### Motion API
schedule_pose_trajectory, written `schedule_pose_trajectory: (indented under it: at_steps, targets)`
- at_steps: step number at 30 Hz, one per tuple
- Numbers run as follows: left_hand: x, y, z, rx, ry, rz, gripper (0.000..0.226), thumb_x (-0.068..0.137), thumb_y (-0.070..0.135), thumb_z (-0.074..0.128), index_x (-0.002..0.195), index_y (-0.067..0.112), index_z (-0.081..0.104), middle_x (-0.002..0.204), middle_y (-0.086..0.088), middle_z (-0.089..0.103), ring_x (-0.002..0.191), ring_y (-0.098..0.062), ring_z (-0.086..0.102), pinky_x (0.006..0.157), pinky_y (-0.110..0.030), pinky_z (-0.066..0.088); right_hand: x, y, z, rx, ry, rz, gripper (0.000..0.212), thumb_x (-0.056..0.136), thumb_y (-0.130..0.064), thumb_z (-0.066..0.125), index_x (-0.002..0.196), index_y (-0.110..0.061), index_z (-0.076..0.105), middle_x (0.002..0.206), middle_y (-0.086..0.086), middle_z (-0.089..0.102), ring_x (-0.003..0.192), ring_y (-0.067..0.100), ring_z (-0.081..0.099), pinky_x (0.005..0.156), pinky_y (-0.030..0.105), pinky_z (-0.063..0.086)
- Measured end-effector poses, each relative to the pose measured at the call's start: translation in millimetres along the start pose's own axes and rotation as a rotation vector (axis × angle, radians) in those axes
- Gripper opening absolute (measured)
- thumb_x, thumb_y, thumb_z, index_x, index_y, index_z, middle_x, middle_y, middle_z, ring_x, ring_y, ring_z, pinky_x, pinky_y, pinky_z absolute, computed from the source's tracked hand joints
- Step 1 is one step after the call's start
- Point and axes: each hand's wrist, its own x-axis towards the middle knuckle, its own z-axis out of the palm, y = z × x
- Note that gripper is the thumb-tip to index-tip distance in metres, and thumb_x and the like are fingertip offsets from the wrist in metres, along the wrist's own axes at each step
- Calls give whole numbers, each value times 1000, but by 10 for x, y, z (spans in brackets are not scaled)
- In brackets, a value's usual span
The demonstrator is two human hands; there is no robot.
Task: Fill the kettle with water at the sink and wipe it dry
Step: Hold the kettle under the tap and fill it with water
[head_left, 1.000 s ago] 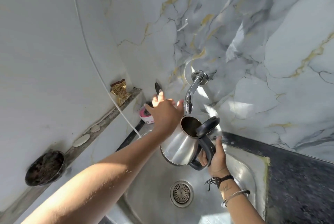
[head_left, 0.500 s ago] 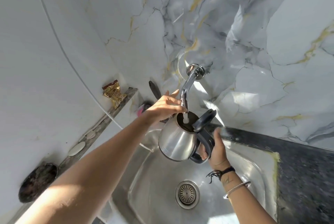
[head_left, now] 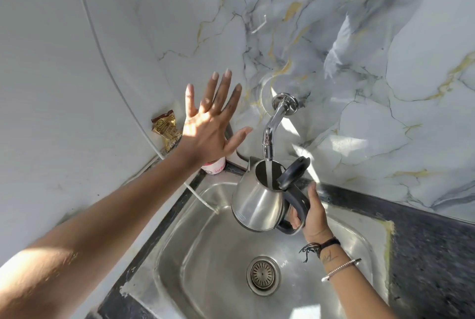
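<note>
A steel kettle (head_left: 257, 200) with a black handle and its black lid flipped up hangs over the steel sink (head_left: 205, 254). My right hand (head_left: 312, 212) grips its handle. Its mouth is right under the chrome tap (head_left: 273, 123) on the marble wall, and a stream of water runs from the tap into it. My left hand (head_left: 210, 123) is raised to the left of the tap, fingers spread, holding nothing and touching nothing I can see.
A gold and brown packet (head_left: 165, 128) sits on a narrow ledge at the left wall. A white and pink tub (head_left: 214, 165) stands at the sink's back-left corner, partly behind my wrist. A white cord (head_left: 108, 61) runs down the wall. Dark counter (head_left: 431, 254) lies right of the sink; the drain (head_left: 262, 274) is below.
My left hand left the tap and lifted up and left with fingers spread. Water now runs steadily into the kettle, which stays in my right hand under the spout.
</note>
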Motion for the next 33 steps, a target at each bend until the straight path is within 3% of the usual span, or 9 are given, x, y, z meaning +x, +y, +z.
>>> schedule_pose_trajectory:
  at_steps: [2, 4, 11, 14, 16, 20, 26, 31, 33]
  targets:
    - [-29, 9, 11, -12, -3, -48, 88, 91, 68, 44, 157, 14, 24, 164, -17, 18, 153, -29, 7, 118, -62, -3, -33, -42, 22, -26, 24, -3, 57, 84, -76, 46, 78, -29, 77, 70, -4, 76, 67, 20, 71, 59, 25, 55]
    - [-76, 44, 34, -23, -6, -69, 87, 91, 67, 45, 156, 13, 25, 164, -17, 20, 154, -29, 9, 119, -61, -1, -37, -39, 21, -18, 34, -11, 53, 89, -70, 41, 74, -33, 76, 70, -8, 75, 69, 18, 72, 60, 25, 56]
    - [-168, 80, 149, -59, 20, -65, 88, 89, 66, 49, 156, 15, 25, 167, -11, 10, 153, -31, 13, 119, -61, -2, 5, -2, -48, 15, 2, 10, 76, 91, -69, 38, 114, -4, 70, 98, 14, 78, 90, 26, 75, 73, 28, 59]
    - [-204, 63, 167, -70, -3, -55, 87, 89, 65, 50, 156, 16, 25, 167, -12, 11, 153, -31, 13, 118, -62, -1, 4, 14, -50, 24, -28, 33, 74, 84, -79, 44, 78, -12, 76, 63, 13, 67, 54, 24, 62, 56, 24, 48]
    - [-239, 50, 157, -81, -39, -53, 86, 90, 65, 48, 157, 16, 24, 166, -14, 12, 154, -32, 12, 118, -62, -2, 2, 54, -64, 29, -17, 59, 70, 84, -80, 44, 72, -20, 77, 62, 12, 60, 60, 21, 52, 65, 28, 39]
    - [-300, 31, 104, -82, -119, -50, 85, 92, 65, 48, 156, 15, 24, 165, -17, 15, 154, -32, 12, 117, -66, 4, 12, 107, -109, -21, -19, 56, 69, 83, -81, 44, 53, -25, 69, 52, -2, 64, 48, 15, 54, 64, 29, 37]
    - [-326, 73, 53, -109, -170, -78, 81, 92, 63, 51, 154, 14, 32, 163, -19, 20, 153, -34, 15, 118, -65, 4, -11, 34, -100, 9, 0, 15, 59, 89, -69, 44, 86, -22, 80, 77, -1, 79, 70, 14, 75, 60, 24, 57]
    - [-332, 94, 71, -127, -182, -94, 79, 92, 65, 48, 153, 16, 34, 164, -18, 19, 153, -33, 15, 118, -63, 3, -52, -25, -74, 56, -20, 42, 63, 94, -63, 34, 68, -21, 72, 55, -9, 70, 49, 1, 65, 48, 13, 50]
    - [-336, 85, 80, -133, -182, -93, 80, 92, 64, 49, 154, 15, 33, 164, -18, 19, 153, -33, 15, 118, -63, 3, -54, -30, -89, 52, -30, 25, 63, 91, -65, 37, 77, -14, 72, 57, -8, 71, 50, 3, 66, 49, 14, 51]
